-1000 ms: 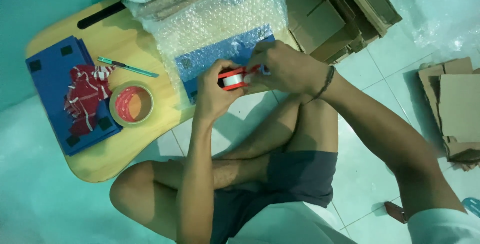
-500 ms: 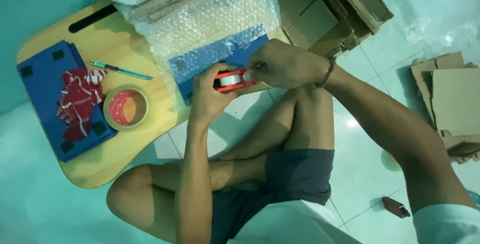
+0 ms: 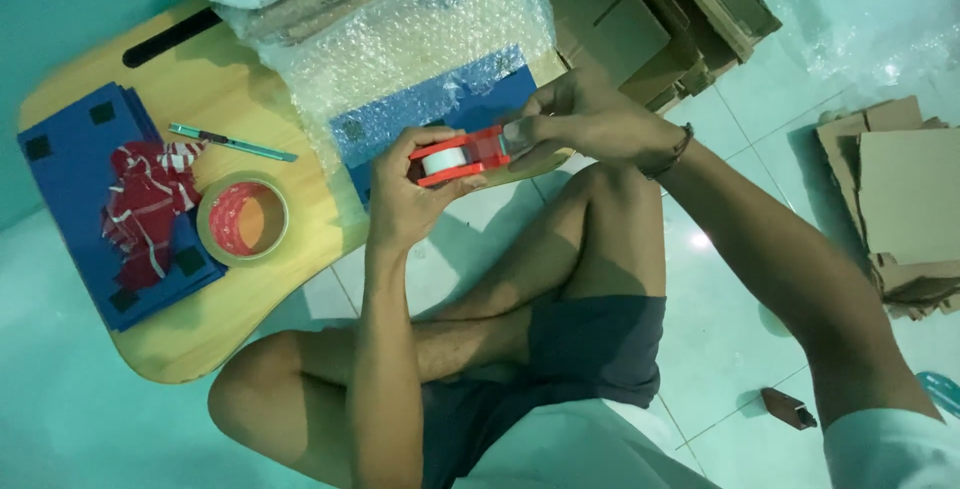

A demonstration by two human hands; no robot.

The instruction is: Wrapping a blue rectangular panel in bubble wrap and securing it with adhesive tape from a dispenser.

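My left hand (image 3: 405, 199) is wrapped around a red tape dispenser (image 3: 458, 156), fingers curled tight over its body with the white roll showing in the middle. My right hand (image 3: 585, 119) meets it at the front end, thumb and fingertips pinched closed on the clear tape there. The dispenser sits between both hands, held in the air just above the near edge of the wooden lap table (image 3: 200, 324), over my crossed legs.

Just behind my hands lies a blue flat piece (image 3: 440, 109) partly covered in bubble wrap (image 3: 420, 39), which continues up over a pile at the table's far side. To the left on the table rests a roll of tape (image 3: 243, 219) with a red core, touching a stack of blue sheets (image 3: 70, 164) that carries red and white strips (image 3: 145, 199). A teal pen-like tool (image 3: 232, 142) lies beside them. Folded cardboard boxes (image 3: 640, 19) are stacked on the floor beyond, and more cardboard (image 3: 905, 199) lies far right.
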